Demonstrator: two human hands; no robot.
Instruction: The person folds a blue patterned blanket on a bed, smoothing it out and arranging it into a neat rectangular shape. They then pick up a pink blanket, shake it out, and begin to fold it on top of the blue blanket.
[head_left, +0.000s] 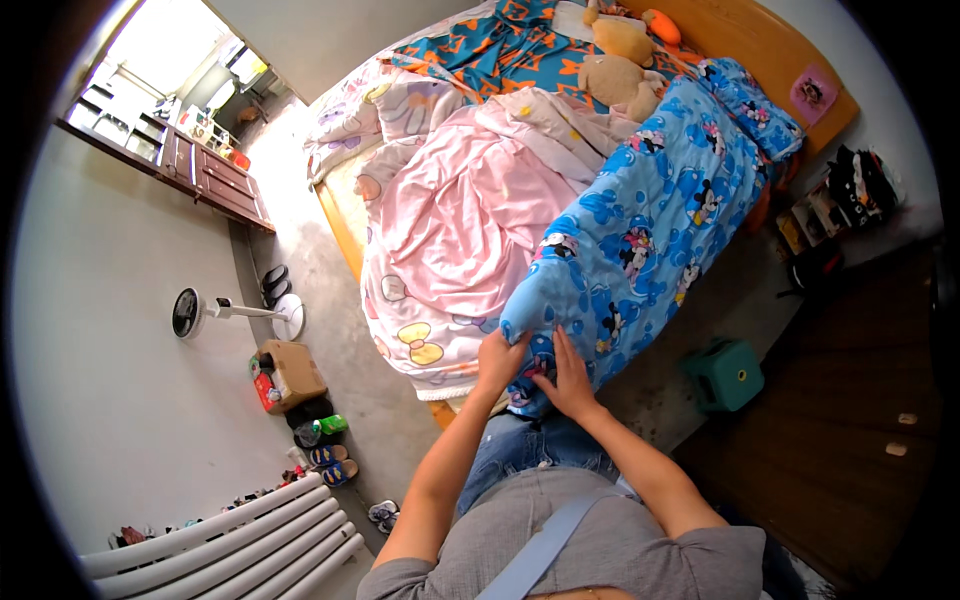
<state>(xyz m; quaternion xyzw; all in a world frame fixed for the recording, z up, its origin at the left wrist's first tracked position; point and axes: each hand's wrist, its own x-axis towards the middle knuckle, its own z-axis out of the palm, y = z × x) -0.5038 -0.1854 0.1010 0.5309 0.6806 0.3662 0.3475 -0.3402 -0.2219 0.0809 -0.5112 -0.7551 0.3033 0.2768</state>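
Note:
A blue quilt (650,230) with cartoon figures runs along the right side of the bed, from the headboard end to just in front of me. My left hand (500,362) is closed around the edge of its near corner. Beside it, my right hand (572,380) lies against the same end of the quilt, fingers stretched out and thumb apart. A rumpled pink quilt (465,215) with a white patterned border covers the middle of the bed, left of the blue one. The folds hide the fingertips of my left hand.
Stuffed toys (620,85) and a teal-orange cloth (500,55) lie near the wooden headboard (770,50). A green stool (728,375) stands right of the bed. Along the left wall are a white fan (288,316), a cardboard box (290,372), sandals (335,464) and a white radiator (230,535).

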